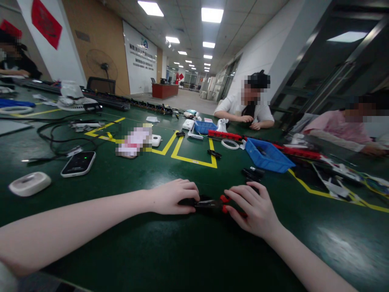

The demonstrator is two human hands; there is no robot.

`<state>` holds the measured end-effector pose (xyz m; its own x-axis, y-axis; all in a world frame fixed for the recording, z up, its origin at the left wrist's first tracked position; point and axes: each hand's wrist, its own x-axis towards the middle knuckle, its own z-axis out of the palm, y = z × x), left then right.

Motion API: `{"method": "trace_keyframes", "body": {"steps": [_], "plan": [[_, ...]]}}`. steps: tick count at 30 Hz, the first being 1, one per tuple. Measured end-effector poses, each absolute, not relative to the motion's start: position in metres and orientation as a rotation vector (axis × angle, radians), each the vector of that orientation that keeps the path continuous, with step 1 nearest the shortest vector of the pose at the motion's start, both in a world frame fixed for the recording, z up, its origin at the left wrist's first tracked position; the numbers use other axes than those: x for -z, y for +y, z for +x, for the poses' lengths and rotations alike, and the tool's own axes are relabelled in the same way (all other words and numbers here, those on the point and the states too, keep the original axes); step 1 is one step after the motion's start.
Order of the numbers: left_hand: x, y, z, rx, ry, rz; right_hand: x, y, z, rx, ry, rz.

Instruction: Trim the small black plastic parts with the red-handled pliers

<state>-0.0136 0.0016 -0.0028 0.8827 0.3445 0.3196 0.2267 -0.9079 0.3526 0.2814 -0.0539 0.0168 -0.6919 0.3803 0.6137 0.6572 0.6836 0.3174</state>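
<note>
Red-handled pliers [224, 198] lie in my right hand [253, 207], whose fingers and thumb are bent around the handles. Their dark jaws point left, toward my left hand [176, 197]. Between its fingers and thumb my left hand pinches a small black part [186, 201], and the jaws meet or overlap this part. Exactly how they touch is too dark to make out. Both hands are low over the green table [188, 251]. Just beyond my right hand are some black pieces [253, 173].
A blue bin [267, 156] stands at the right, with a smaller blue tray [205, 127] farther back. On the left lie a black-faced device [78, 164], a white oval case [29, 183], a phone [133, 142] and black cables [50, 129]. A co-worker [246, 107] sits across.
</note>
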Motion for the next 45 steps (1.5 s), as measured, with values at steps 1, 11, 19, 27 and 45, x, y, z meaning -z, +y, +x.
{"method": "trace_keyframes", "body": {"steps": [1, 11, 19, 27, 45], "plan": [[0.0025, 0.0013, -0.0136, -0.544, 0.428, 2.746, -0.0165, -0.0541, 0.2801, 0.723, -2.385, -0.799], [-0.0005, 0.0003, -0.0140, -0.526, 0.434, 2.730, -0.0186, -0.0539, 0.2807, 0.711, -2.376, -0.818], [0.0020, 0.0024, -0.0143, -0.533, 0.421, 2.732, -0.0189, -0.0533, 0.2824, 0.687, -2.378, -0.816], [0.0013, 0.0046, -0.0145, -0.514, 0.389, 2.743, -0.0181, -0.0545, 0.2811, 0.662, -2.387, -0.826], [0.0032, 0.0032, -0.0142, -0.533, 0.395, 2.751, -0.0183, -0.0528, 0.2853, 0.657, -2.409, -0.799]]}}
